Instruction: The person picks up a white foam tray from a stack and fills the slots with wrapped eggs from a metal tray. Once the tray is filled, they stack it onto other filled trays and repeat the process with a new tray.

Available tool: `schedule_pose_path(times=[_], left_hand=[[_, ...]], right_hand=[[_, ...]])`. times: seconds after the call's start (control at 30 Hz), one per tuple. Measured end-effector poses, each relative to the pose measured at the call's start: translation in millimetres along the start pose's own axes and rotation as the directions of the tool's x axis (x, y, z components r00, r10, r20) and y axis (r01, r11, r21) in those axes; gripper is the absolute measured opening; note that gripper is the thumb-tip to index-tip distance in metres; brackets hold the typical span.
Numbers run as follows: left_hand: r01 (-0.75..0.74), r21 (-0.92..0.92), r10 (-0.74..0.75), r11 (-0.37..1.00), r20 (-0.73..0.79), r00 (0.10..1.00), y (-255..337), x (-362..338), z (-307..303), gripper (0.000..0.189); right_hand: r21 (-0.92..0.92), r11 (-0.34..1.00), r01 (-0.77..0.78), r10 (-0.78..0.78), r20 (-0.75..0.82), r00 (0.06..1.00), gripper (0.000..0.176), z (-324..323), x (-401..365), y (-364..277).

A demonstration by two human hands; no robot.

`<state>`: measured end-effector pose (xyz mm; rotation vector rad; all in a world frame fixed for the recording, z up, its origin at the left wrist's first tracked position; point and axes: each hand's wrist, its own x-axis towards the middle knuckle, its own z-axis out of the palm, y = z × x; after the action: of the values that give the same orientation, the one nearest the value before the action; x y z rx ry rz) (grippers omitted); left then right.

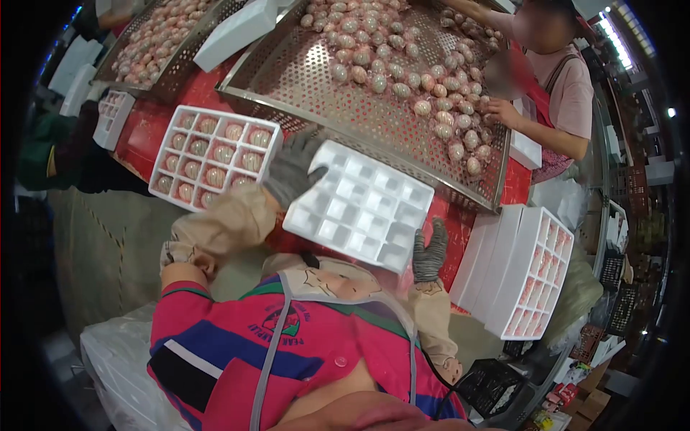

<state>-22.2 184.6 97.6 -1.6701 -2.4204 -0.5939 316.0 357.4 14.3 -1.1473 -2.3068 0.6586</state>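
Note:
A white foam egg tray (357, 203) with unfilled square pockets lies in front of me, against the near side of a perforated metal bin. My left hand (293, 171), in a grey knit glove, is at its left edge with the fingers stretched out and the thumb over the corner. My right hand (430, 253), also gloved, stands open beside the right edge, fingers pointing up. Left of the left hand, a second foam tray (172, 138) holds a film-wrapped egg in each visible pocket; my left forearm covers its near corner.
The metal bin (316, 118) holds many wrapped eggs (374, 54) on the red table (135, 142). A co-worker (575, 93) reaches in at the right. Stacked foam boxes (489, 258) and a filled tray (543, 276) stand at right. A foam lid (233, 36) lies across the bins.

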Motion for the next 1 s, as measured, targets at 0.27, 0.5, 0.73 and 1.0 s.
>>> schedule_pose_path(times=[0.27, 0.5, 0.73, 1.0], left_hand=[[0.155, 0.069, -0.146, 0.985, -0.122, 0.982, -98, 264, 71, 0.075], [0.371, 0.187, -0.408, 0.909, 0.227, 0.884, -163, 444, 140, 0.089], [0.342, 0.334, -0.435, 0.878, 0.262, 0.862, -197, 510, 231, 0.072], [0.484, -0.437, -0.143, 0.758, 0.612, 0.778, -225, 427, 234, 0.057]], right_hand=[[-0.285, 0.887, 0.364, -0.407, -0.106, 0.907, 0.048, 13, 191, -26], [-0.296, 0.898, 0.326, -0.340, 0.005, 0.940, 0.037, 20, 203, -38], [-0.250, 0.885, 0.392, -0.385, 0.078, 0.920, 0.029, 31, 214, -22], [-0.272, 0.872, 0.407, -0.411, 0.045, 0.911, 0.025, 37, 212, -18]])
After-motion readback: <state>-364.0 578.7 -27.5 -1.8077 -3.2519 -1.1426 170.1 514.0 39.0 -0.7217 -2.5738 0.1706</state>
